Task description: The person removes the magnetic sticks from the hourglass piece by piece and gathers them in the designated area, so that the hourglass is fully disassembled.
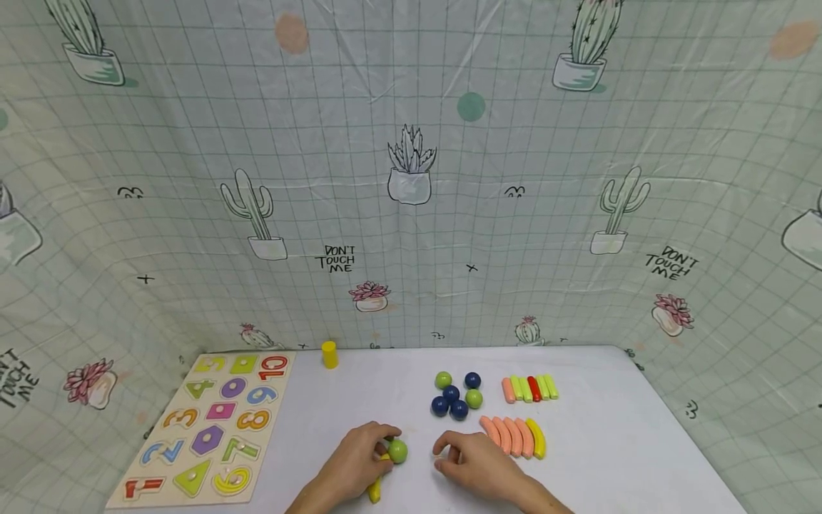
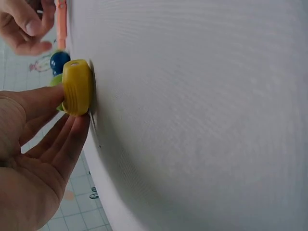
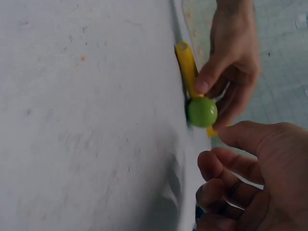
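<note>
My left hand [image 1: 356, 460] pinches a yellow curved block [image 1: 375, 491] between thumb and fingers, low over the white table. In the left wrist view the grooved end of that block faces the camera. A glossy green ball [image 1: 398, 450] sits against the far end of the block, beside the left fingertips; the right wrist view shows this ball [image 3: 202, 112] too. A short way to the right, my right hand [image 1: 478, 464] hovers with loosely bent fingers and nothing between them. Behind it lies a row of pink curved blocks [image 1: 504, 435] with one yellow curved block [image 1: 536, 438] at its right end.
On the left lies a wooden number-and-shape puzzle board [image 1: 260, 457]. A yellow cylinder [image 1: 330, 355] stands near the back edge. Blue balls [image 1: 452, 394] and green balls [image 1: 474, 398] cluster beyond the hands, left of a row of short coloured sticks [image 1: 530, 389]. A patterned curtain [image 1: 411, 235] hangs behind.
</note>
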Available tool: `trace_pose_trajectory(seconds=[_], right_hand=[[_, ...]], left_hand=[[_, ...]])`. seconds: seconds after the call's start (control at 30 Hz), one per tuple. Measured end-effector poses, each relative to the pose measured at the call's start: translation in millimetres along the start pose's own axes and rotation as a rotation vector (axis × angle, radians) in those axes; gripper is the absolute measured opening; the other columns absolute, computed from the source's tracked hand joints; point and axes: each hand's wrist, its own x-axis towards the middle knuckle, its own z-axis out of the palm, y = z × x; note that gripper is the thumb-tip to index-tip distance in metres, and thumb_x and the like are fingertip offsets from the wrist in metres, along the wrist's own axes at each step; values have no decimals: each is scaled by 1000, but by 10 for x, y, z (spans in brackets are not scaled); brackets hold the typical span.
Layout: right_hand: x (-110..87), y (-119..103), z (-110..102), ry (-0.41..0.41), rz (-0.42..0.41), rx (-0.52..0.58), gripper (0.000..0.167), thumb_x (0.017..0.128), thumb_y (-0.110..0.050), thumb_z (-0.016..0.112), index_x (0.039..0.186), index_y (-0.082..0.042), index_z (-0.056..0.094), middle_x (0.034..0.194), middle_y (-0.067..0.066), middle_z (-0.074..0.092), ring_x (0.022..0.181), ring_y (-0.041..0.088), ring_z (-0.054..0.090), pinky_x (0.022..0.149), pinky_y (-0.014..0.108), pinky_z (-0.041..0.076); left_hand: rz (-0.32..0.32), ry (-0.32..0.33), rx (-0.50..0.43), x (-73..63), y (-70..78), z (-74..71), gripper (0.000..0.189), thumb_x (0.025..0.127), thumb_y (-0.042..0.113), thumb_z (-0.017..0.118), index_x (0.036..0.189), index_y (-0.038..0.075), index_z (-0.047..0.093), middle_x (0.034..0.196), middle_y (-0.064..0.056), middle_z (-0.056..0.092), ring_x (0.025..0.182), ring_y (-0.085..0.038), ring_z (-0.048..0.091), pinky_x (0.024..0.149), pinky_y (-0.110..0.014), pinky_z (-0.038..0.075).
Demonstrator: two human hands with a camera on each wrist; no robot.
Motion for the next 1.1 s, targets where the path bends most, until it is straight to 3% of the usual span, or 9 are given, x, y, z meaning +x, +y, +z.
trace_pose_trajectory(seconds=[0.27,0.57,0.87,1.0,1.1], right_hand=[[253,-229,243,-8,-65,-95,43,89,-33,74,128,-19,64,71,-17,56,57,-1,48,51,20,39],[361,-195,336,6,-69,-148,39,89,-36,75,124,-21,66,69,-18,54,56,-1,48,49,20,38],[381,-196,325,1,-85,-114,36,88,-31,77,121,-20,66,72,-18,56,59,-1,49,52,20,40],[405,-194,322,25,-104,-106,36,89,-25,76,122,-19,64,76,-18,57,63,-2,51,57,19,43],[412,-200,327,62,-102,-94,27,89,-24,75,113,-20,62,77,-18,56,63,-1,50,57,19,43]], left_hand=[[26,-42,-45,-1,-13,1,41,82,4,81,121,10,69,103,4,64,89,-11,64,74,-27,55],[29,-36,-14,-27,-25,-9,40,81,7,82,120,11,70,97,6,63,82,-7,60,71,-26,53],[60,21,74,-52,-23,9,33,81,19,84,112,13,73,86,11,61,72,-3,54,63,-23,45],[79,67,70,-46,-13,24,30,84,22,81,111,11,73,84,10,63,65,-2,53,57,-22,44],[82,85,45,-55,-7,39,30,86,20,79,113,9,71,76,11,62,57,-2,52,50,-20,42]])
